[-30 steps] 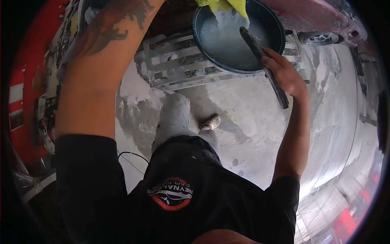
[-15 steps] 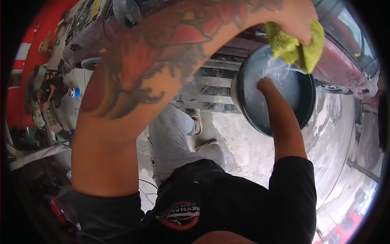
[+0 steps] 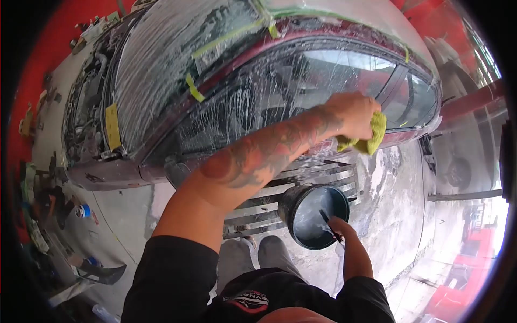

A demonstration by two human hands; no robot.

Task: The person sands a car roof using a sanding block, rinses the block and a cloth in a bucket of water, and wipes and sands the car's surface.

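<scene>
**SITE INSP.: CLOTH IN L HAND, BAR IN R HAND, WET CAR ALONGSIDE**

We find the L hand point(image 3: 353, 114) clenched round a bunched yellow-green cloth point(image 3: 378, 129), arm extended fwd across the body. In view, hand and cloth overlap the lower edge of the side glass point(image 3: 344, 63) of a dark red car point(image 3: 237, 67); we can't tell whether the cloth touches the bodywork. Part of the cloth hangs loose below the fingers.

We note the R hand point(image 3: 343, 228) grasping a slim dark bar point(image 3: 325, 216) at the rim of a dark round bucket point(image 3: 287, 212). Bar's far end lies over the cloudy liquid point(image 3: 311, 215) inside; contact w/ liquid can't be confirmed.

Bucket shows against a slatted platform point(image 3: 253, 217) btwn the car and the person's legs, on a grey, patchy floor point(image 3: 388, 215). We can't verify whether it rests on the slats.

Car cond.: whitish streaks run down the side glass, w/ more across the windshield point(image 3: 156, 59). Yellow tape strips point(image 3: 194, 88) sit along the windshield edge; a wider yellow piece point(image 3: 112, 126) sits nr the windshield base. Engine bay point(image 3: 89, 102) is exposed at L. Blue-and-white can point(image 3: 82, 210) stands on the floor, far L.
</scene>
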